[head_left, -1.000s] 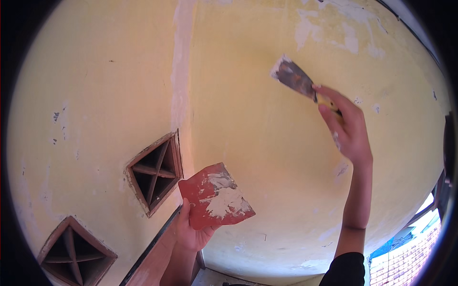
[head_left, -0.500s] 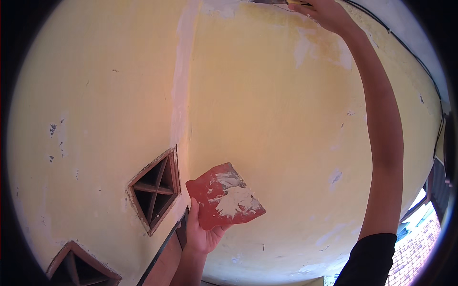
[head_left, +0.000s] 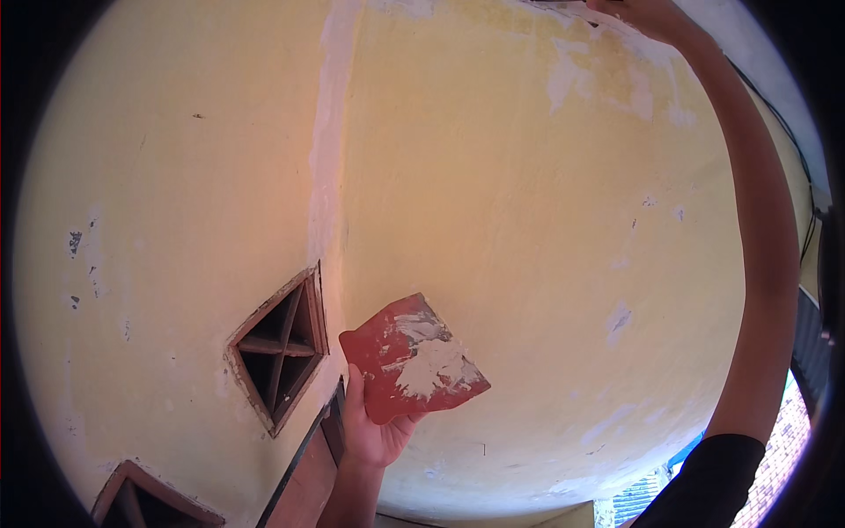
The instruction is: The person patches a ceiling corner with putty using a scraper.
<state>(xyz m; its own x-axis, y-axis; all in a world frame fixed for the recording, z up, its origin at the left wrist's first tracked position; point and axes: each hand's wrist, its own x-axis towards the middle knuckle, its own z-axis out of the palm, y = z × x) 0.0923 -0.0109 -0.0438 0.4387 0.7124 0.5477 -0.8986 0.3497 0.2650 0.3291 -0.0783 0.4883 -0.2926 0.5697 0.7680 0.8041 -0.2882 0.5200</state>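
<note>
**Red board held in left hand; right hand raised to upper edge of view**

The board is held low, near the middle of the view, in front of the yellow wall. Its lower left edge is gripped by the left hand: the fingers are closed on it, the thumb placed along the edge. Pale paste is smeared across the board's upward-facing side, mostly toward the right.

The right hand is partly cut off by the upper edge. It is placed near the top of the wall, where a dark sliver is seen to its left. How far its fingers are open, and what is held, cannot be told. The arm is stretched up; a black sleeve is seen lower down.

A pale strip is noted down the wall corner. Left of the board, a diamond-shaped vent is set in the wall; a second vent is partly cut off below.
</note>
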